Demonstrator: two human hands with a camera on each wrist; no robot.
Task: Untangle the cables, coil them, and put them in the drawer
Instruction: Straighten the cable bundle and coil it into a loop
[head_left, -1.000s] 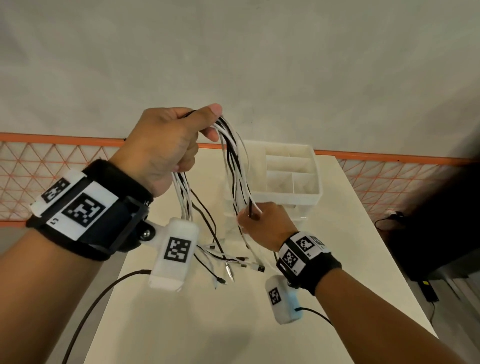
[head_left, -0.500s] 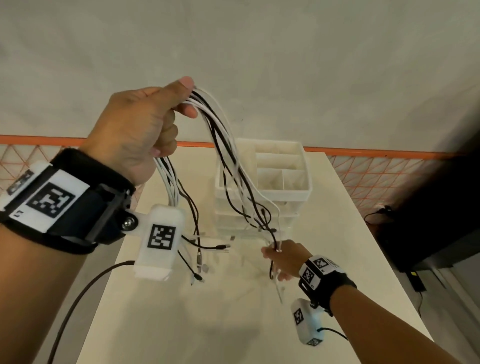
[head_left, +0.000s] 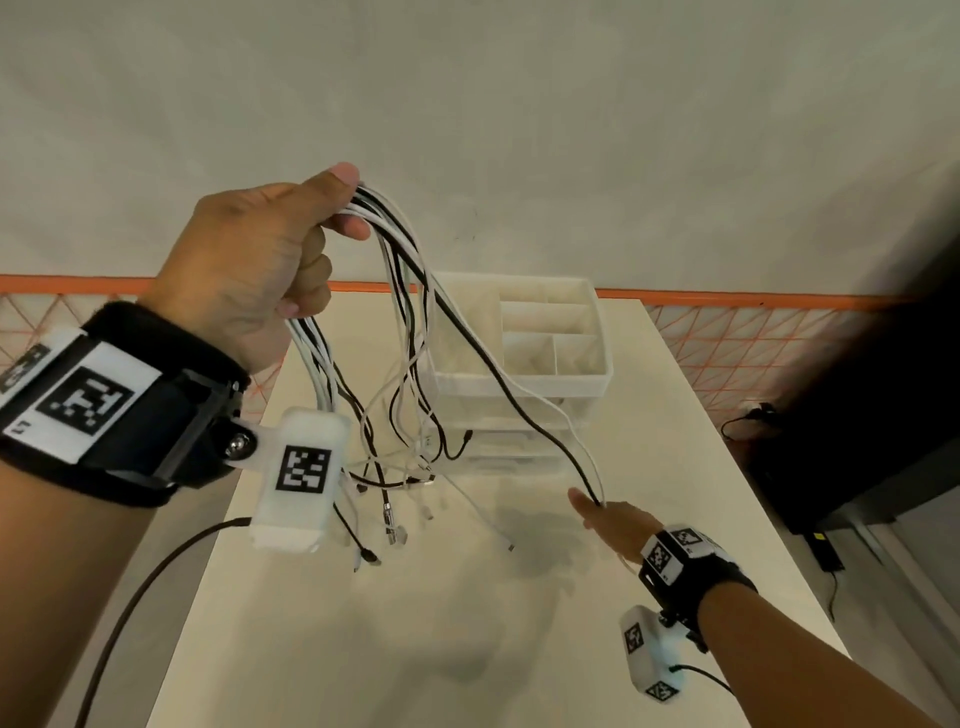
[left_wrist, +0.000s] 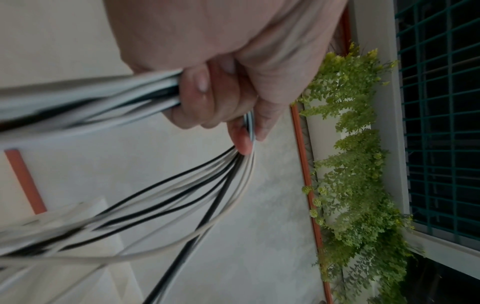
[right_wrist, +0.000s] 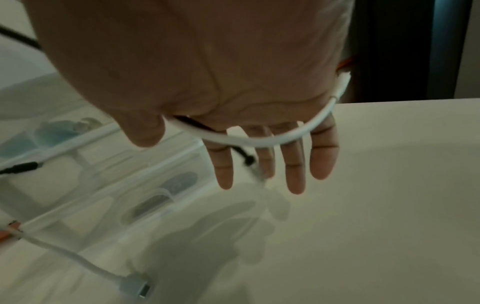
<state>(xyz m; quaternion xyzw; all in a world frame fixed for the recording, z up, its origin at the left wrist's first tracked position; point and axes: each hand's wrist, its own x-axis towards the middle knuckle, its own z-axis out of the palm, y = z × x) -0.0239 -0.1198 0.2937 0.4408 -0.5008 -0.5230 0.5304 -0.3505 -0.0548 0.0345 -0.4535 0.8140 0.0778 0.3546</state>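
My left hand (head_left: 249, 280) is raised and grips a bundle of white and black cables (head_left: 395, 244) in its fist; the left wrist view shows the fingers (left_wrist: 221, 98) curled round the cables (left_wrist: 182, 185). Loose plug ends (head_left: 395, 530) dangle just above the table. One black cable (head_left: 498, 374) and one white cable run down to my right hand (head_left: 608, 519), low in front of the white drawer unit (head_left: 519, 382). In the right wrist view its fingers (right_wrist: 293, 164) are straight, the thumb pins the white cable (right_wrist: 259, 144), and a black plug (right_wrist: 248, 159) hangs between the fingers.
The drawer unit stands at the back of the white table (head_left: 415, 623), its top tray split into compartments, translucent drawers (right_wrist: 145, 205) below. A white connector (right_wrist: 137, 288) lies on the table. An orange mesh fence (head_left: 727, 332) runs behind; dark furniture (head_left: 857, 415) stands right.
My right hand has slid down and to the right along a black and a white cable, nearly to their ends, and its fingers have straightened. My left hand stays raised with the bundle.
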